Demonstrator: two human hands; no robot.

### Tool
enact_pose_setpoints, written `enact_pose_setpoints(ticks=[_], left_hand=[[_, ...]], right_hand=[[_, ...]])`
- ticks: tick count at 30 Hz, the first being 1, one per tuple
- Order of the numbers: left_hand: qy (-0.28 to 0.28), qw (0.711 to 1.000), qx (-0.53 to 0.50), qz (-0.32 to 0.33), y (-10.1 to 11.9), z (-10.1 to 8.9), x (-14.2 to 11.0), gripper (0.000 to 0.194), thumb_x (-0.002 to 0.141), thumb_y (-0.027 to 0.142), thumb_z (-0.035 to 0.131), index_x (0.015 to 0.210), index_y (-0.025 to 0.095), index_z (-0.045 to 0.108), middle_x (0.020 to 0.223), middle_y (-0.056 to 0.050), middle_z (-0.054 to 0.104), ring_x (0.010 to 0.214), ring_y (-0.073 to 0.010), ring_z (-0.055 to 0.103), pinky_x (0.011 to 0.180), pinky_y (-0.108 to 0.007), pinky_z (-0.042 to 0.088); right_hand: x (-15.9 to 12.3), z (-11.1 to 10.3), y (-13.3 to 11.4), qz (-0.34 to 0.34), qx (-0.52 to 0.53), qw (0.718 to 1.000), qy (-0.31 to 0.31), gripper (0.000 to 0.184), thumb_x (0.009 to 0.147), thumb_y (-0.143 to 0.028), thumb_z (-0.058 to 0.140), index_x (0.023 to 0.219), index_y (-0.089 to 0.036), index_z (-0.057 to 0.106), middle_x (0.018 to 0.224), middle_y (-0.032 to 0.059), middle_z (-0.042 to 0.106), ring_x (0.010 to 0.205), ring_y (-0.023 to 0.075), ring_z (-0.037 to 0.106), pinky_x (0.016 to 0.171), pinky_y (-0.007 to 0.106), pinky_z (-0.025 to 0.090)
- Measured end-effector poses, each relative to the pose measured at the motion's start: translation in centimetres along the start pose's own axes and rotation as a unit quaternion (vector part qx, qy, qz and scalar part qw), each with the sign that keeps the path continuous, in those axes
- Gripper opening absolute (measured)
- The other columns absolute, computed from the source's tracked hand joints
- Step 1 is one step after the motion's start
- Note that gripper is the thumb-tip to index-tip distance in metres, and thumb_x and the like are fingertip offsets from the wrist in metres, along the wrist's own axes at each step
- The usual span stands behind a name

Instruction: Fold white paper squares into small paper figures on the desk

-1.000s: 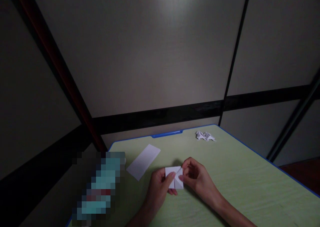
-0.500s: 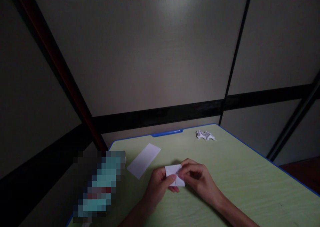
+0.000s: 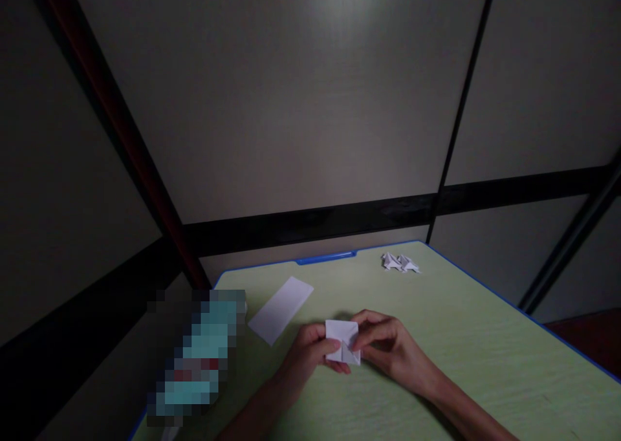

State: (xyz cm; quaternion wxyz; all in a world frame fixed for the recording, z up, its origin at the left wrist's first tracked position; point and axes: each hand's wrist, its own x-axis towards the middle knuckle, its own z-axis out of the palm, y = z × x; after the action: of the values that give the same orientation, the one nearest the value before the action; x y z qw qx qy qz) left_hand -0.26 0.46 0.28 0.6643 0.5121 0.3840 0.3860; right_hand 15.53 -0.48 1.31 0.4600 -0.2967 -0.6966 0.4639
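A small white folded paper square (image 3: 341,330) with creased flaps is held up above the table, between both hands. My left hand (image 3: 310,350) grips its left side, thumb on the front and fingers behind, some fingertips showing below the lower edge. At the right side, my right hand (image 3: 385,344) pinches the paper near its lower right flap, with the fingers bent. Part of the right edge is hidden by those fingers. To the left of the hands, a white paper rectangle (image 3: 281,310) lies flat on the table.
Two small white folded paper figures (image 3: 400,263) stand at the table's far right. A blurred-out turquoise item (image 3: 204,350) is at the left edge. The light green table (image 3: 485,350) has a blue rim and a blue handle-like strip (image 3: 326,258) at the back, before grey panels.
My right fingers have moved from the square's upper right corner down to its lower right flap. The left thumb has shifted toward the left edge, baring more of the paper.
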Motion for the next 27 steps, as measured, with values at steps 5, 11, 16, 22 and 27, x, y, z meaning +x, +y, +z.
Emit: enact_pose_setpoints(ticks=[5, 11, 16, 22, 27], left_hand=[[-0.010, 0.999, 0.048, 0.013, 0.4, 0.5, -0.3, 0.023, 0.058, 0.028, 0.058, 0.065, 0.007, 0.064, 0.055, -0.005, 0.062, 0.047, -0.0125, 0.053, 0.044, -0.022, 0.044], [0.056, 0.996, 0.049, 0.047, 0.3, 0.9, -0.4, 0.024, 0.055, 0.031, 0.060, 0.059, 0.007, 0.064, 0.049, -0.004, 0.060, 0.041, -0.0118, 0.051, 0.040, -0.022, 0.041], [0.113, 0.988, 0.051, 0.086, 0.3, 1.1, -0.4, 0.021, 0.056, 0.029, 0.060, 0.053, 0.009, 0.062, 0.046, -0.003, 0.059, 0.041, -0.0122, 0.051, 0.041, -0.022, 0.041], [0.119, 0.988, 0.058, 0.080, 0.1, 1.0, -0.4, 0.020, 0.056, 0.028, 0.060, 0.054, 0.009, 0.062, 0.046, -0.003, 0.060, 0.041, -0.0126, 0.051, 0.041, -0.022, 0.041], [0.110, 0.990, 0.052, 0.064, 0.1, 0.8, -0.4, 0.021, 0.057, 0.028, 0.060, 0.059, 0.008, 0.063, 0.048, -0.003, 0.061, 0.042, -0.0131, 0.053, 0.043, -0.022, 0.042]], right_hand=[[-0.1, 0.3, -0.4, -0.007, -0.028, 0.999, -0.013, 0.010, 0.067, -0.019, 0.056, 0.065, -0.017, 0.065, 0.079, 0.0057, 0.054, 0.070, 0.0144, 0.053, 0.060, 0.025, 0.042], [0.0, 0.8, 0.0, 0.030, 0.014, 0.999, 0.031, 0.004, 0.063, -0.016, 0.057, 0.066, -0.015, 0.061, 0.080, 0.0044, 0.051, 0.063, 0.0116, 0.051, 0.054, 0.022, 0.040], [0.5, 1.1, 0.1, 0.095, 0.098, 0.989, 0.063, 0.007, 0.061, -0.016, 0.057, 0.060, -0.014, 0.051, 0.068, 0.0002, 0.051, 0.057, 0.0094, 0.047, 0.051, 0.020, 0.036], [0.4, 1.1, 0.3, 0.116, 0.074, 0.988, 0.069, 0.011, 0.061, -0.015, 0.055, 0.051, -0.013, 0.050, 0.059, -0.0008, 0.050, 0.053, 0.0093, 0.044, 0.050, 0.021, 0.033], [0.4, 0.8, 0.2, 0.099, 0.073, 0.991, 0.060, 0.009, 0.062, -0.016, 0.054, 0.054, -0.013, 0.053, 0.061, 0.0001, 0.051, 0.054, 0.0097, 0.044, 0.049, 0.020, 0.033]])
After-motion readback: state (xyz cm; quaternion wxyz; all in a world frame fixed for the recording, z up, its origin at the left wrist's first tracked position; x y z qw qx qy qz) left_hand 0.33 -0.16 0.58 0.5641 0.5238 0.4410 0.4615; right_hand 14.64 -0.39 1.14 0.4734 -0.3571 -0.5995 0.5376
